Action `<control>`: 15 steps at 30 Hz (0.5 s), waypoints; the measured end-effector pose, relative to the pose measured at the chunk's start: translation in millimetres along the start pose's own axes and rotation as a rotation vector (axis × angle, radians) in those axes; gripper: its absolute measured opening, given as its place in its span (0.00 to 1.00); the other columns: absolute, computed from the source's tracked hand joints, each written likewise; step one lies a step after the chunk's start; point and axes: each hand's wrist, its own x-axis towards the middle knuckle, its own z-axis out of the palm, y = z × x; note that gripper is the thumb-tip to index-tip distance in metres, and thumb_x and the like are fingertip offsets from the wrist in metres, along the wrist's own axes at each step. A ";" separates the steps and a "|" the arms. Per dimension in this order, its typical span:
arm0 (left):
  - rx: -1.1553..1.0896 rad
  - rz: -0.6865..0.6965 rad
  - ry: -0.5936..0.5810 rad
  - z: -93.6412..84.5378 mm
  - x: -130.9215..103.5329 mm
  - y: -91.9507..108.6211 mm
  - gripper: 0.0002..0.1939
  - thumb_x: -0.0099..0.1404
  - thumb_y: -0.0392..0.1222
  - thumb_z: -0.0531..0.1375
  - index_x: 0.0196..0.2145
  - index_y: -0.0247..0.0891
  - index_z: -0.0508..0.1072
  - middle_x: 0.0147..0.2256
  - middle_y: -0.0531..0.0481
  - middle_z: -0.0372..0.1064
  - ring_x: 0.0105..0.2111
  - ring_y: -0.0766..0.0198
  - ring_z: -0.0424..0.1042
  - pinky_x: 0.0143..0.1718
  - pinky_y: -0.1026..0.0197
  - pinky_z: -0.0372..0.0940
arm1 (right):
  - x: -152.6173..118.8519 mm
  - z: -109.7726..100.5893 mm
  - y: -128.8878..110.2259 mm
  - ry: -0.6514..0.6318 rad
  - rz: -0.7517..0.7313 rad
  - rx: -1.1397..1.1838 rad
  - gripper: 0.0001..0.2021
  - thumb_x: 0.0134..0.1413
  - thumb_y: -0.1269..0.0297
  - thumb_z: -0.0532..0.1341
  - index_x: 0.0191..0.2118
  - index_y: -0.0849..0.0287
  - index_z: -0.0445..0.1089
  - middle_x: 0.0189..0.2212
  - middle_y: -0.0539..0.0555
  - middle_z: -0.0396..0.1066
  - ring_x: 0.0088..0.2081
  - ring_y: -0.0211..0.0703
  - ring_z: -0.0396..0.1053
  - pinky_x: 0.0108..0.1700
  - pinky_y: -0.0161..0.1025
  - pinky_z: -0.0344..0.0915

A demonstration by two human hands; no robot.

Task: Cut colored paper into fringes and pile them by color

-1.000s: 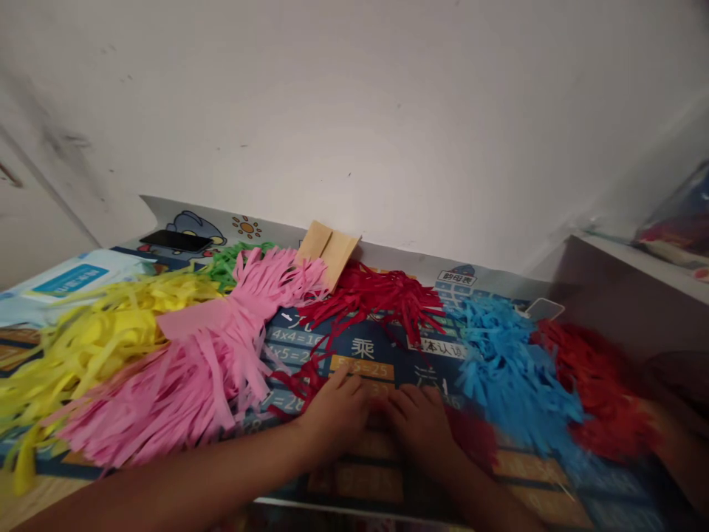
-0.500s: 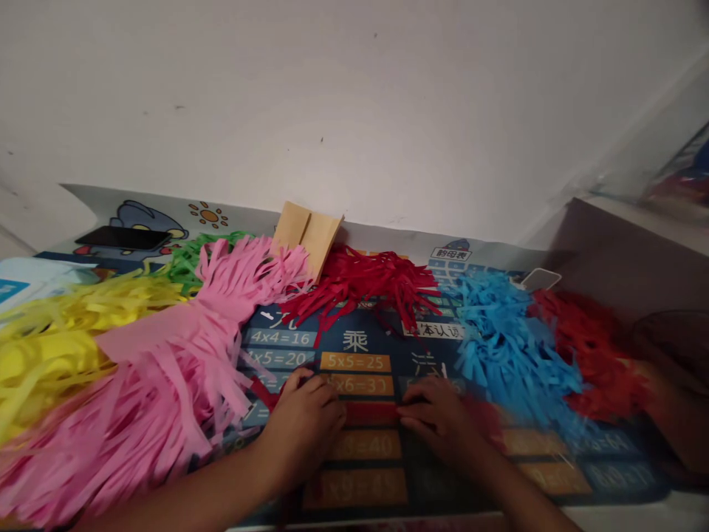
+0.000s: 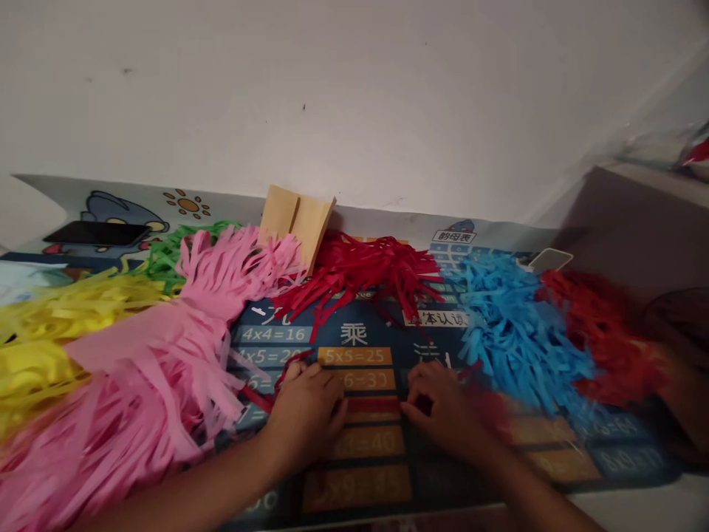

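A narrow red paper strip [image 3: 372, 405] stretches across the printed mat between my two hands. Closed around its left end is my left hand [image 3: 310, 395], with thin red fringe strands [image 3: 260, 399] sticking out past the fingers. My right hand [image 3: 437, 403] has its thumb and fingers curled together at the strip's right end, and blurred red fringe shows beyond it. Behind the hands lies a bunch of red fringed paper [image 3: 382, 270]. Pink fringed paper [image 3: 160, 340] spreads out to the left of my left hand, and blue fringed paper [image 3: 515, 332] lies to the right of my right hand.
Yellow [image 3: 83, 303] and green fringed paper [image 3: 171, 251] lie at left, near a dark phone [image 3: 103, 233]. A folded tan card [image 3: 296, 225] leans by the wall. Another red fringed bunch [image 3: 603, 332] sits right, beside a dark box [image 3: 625, 236].
The view has shifted slightly. My right hand's fingers are more curled, with a gap showing inside the thumb. Both hands stay at the red strip.
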 end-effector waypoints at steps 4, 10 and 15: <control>0.062 0.164 0.193 5.8 -4.6 -3.0 0.03 0.61 0.37 0.62 0.33 0.44 0.74 0.33 0.53 0.71 0.37 0.58 0.64 0.42 0.51 0.51 | -3.5 -0.9 -7.1 0.071 -0.033 -0.101 0.08 0.43 0.75 0.67 0.29 0.58 0.68 0.32 0.50 0.69 0.38 0.46 0.63 0.40 0.43 0.52; 0.257 0.491 0.216 7.1 -7.3 -1.9 0.07 0.62 0.41 0.64 0.39 0.44 0.73 0.34 0.55 0.71 0.40 0.58 0.63 0.53 0.46 0.49 | -10.5 6.5 -7.1 0.212 -0.562 -0.313 0.02 0.59 0.68 0.63 0.37 0.52 0.72 0.34 0.48 0.73 0.43 0.46 0.63 0.48 0.48 0.47; 0.108 0.352 0.129 0.7 -2.9 15.3 0.10 0.67 0.33 0.54 0.31 0.38 0.74 0.31 0.55 0.69 0.42 0.60 0.64 0.56 0.44 0.50 | 1.7 7.1 -15.9 0.090 -0.596 -0.515 0.03 0.59 0.71 0.62 0.34 0.59 0.71 0.33 0.52 0.73 0.41 0.46 0.63 0.46 0.48 0.50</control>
